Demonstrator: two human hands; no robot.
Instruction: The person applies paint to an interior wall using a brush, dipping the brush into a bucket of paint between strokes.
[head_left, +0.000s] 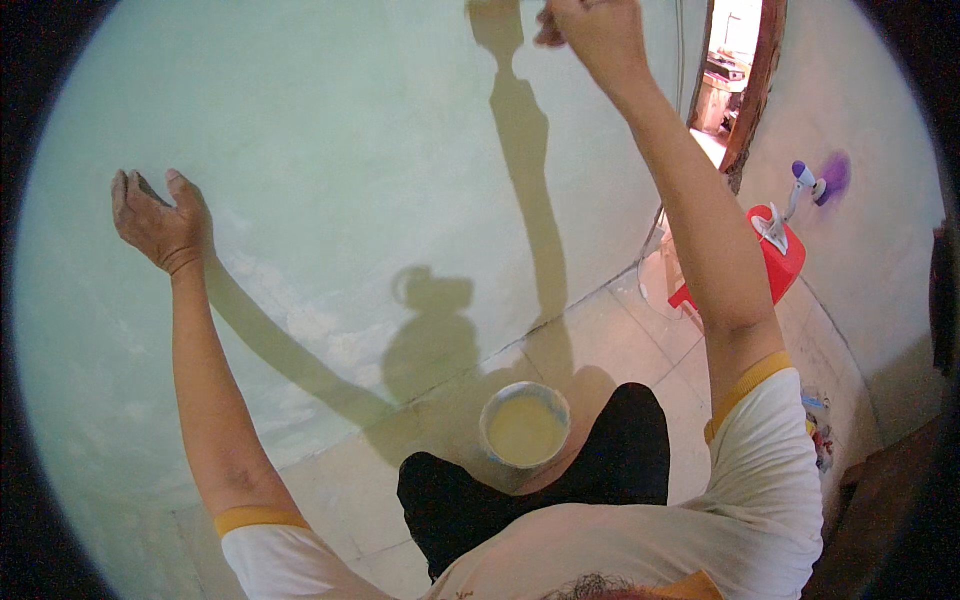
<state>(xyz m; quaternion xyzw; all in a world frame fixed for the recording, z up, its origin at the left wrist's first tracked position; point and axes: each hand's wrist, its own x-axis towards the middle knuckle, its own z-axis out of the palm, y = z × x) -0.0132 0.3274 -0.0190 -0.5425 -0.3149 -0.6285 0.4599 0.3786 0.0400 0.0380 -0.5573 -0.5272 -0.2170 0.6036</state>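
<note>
Before me rises a pale green wall (330, 150) with whitish patches. My right hand (598, 35) is raised at the upper edge, its fingers curled. The tool in it is mostly out of view, but its shadow on the wall has the broad head and narrow handle of a paintbrush. On the left, my left hand (160, 220) is held up at the wall, thumb apart from loosely bent fingers, with nothing in it. Whether it touches the wall I cannot tell. A round white bucket (483, 430) of pale yellowish-green liquid (525, 428) stands on the floor between my knees.
Light tiles (340, 500) cover the floor. To the right are a red plastic thing (785, 265), perhaps a chair, and a white-and-purple fan (802, 175) by the side wall. Beyond lies a doorway with a brown frame (755, 90). Small colourful items (820, 440) lie at lower right.
</note>
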